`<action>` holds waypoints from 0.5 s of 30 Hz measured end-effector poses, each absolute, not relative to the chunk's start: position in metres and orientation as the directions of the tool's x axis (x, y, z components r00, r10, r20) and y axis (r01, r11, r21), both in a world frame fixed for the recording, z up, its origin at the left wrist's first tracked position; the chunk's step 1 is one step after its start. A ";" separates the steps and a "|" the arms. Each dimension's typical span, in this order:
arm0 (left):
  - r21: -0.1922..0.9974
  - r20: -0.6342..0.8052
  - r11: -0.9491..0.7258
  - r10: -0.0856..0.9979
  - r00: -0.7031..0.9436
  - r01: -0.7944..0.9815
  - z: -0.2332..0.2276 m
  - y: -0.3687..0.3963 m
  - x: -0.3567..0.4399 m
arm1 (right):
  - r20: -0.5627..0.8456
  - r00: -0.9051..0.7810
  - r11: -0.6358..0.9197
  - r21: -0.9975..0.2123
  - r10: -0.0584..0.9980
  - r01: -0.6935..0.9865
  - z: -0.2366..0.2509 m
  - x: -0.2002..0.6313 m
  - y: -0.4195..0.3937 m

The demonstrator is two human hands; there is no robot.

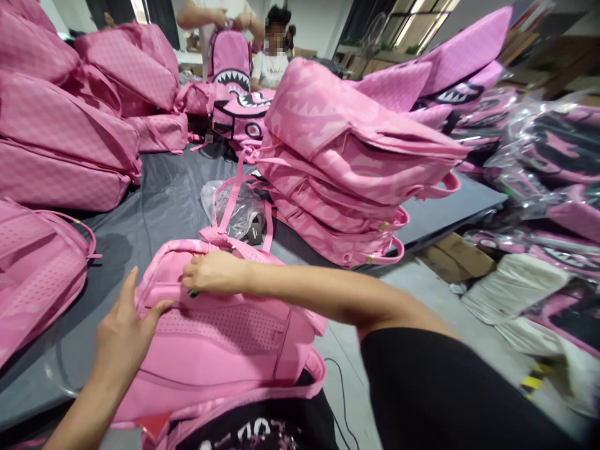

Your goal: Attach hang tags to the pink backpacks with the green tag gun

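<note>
A pink backpack (220, 331) lies in front of me with its perforated back panel facing up and its straps knotted at the far end. My left hand (124, 334) rests at its left edge, thumb and fingers spread, holding nothing. Over the upper part of the back panel, my right hand (213, 273) is closed, its fingers curled down. A small dark and green bit pokes out below those fingers; what it belongs to is hidden. Beyond the knotted straps lie a crumpled clear plastic bag (239, 206) and a black tag (254, 234).
Several pink camouflage backpacks (328, 150) are stacked ahead to the right on the grey-covered table (173, 187). More pink bags (56, 144) pile up at left. Plastic-wrapped bags (553, 150) and a cardboard box (454, 257) sit at right. Across the table, a person handles a shark-mouth backpack (230, 53).
</note>
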State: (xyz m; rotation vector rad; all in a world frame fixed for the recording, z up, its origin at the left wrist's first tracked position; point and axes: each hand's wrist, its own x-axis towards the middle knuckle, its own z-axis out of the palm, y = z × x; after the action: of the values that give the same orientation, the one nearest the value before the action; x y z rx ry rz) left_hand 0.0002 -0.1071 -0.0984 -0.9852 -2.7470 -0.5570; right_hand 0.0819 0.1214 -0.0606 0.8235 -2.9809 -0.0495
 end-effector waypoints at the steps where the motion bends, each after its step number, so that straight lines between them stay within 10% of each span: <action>1: 0.296 0.286 0.710 0.572 -0.769 0.639 -0.097 -0.107 0.002 | -0.013 -0.862 0.858 0.083 -0.507 -0.506 -0.060 0.092 0.131; 6: 0.346 0.299 0.686 0.566 -0.768 0.641 -0.092 -0.108 0.010 | -0.083 -0.929 0.913 0.175 -0.360 -0.369 -0.068 0.135 0.152; 10: 0.332 0.145 0.784 0.508 -0.849 0.525 -0.082 -0.107 0.006 | 0.102 -0.938 0.932 -0.122 -0.332 -0.343 -0.067 0.152 0.159; 13: 0.275 -0.041 0.846 0.485 -0.874 0.457 -0.073 -0.106 -0.002 | 0.382 -0.905 0.821 -0.567 0.187 -0.070 -0.072 0.194 0.191; 15: 0.227 -0.109 0.860 0.489 -0.865 0.457 -0.072 -0.107 -0.005 | 0.238 -0.660 0.527 -0.803 0.713 0.279 -0.083 0.239 0.212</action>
State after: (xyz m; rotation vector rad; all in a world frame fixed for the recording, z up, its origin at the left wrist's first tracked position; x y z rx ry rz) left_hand -0.0053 -0.1073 -0.0718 -0.8163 -3.1864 -0.3222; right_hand 0.2388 0.2122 -0.0825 -0.8035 -2.2128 1.0251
